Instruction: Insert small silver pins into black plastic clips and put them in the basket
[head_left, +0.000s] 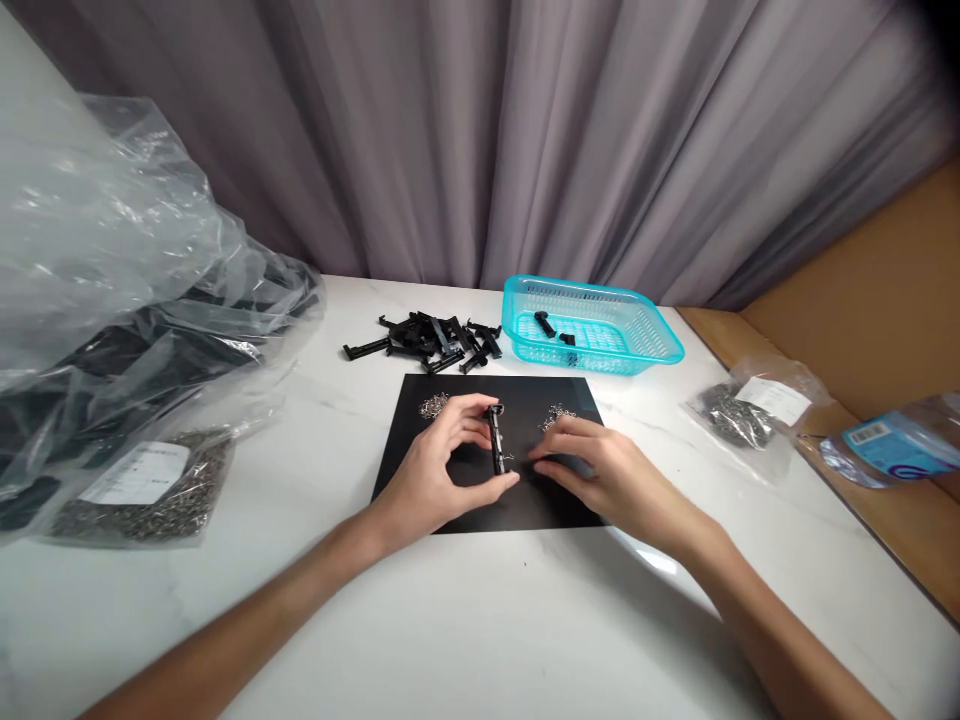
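Note:
My left hand [442,465] holds a narrow black plastic part [496,440] between thumb and fingers, over a black mat [465,505]. Just right of it, my right hand [600,470] is low over the mat with thumb and fingertips drawn together; anything between them is too small to make out. A small pile of tiny metal pieces [433,405] lies at the mat's upper left, and another small pile [559,413] lies beyond my right fingers. One thin metal piece [508,457] shows beside the black part.
Behind the mat lies a heap of black parts [427,338]. A blue basket [660,345] holds a few more. Bags of metal pieces lie left [165,500] and right [739,415]. Large clear plastic [150,250] covers the far left; a bottle [892,445] lies at right.

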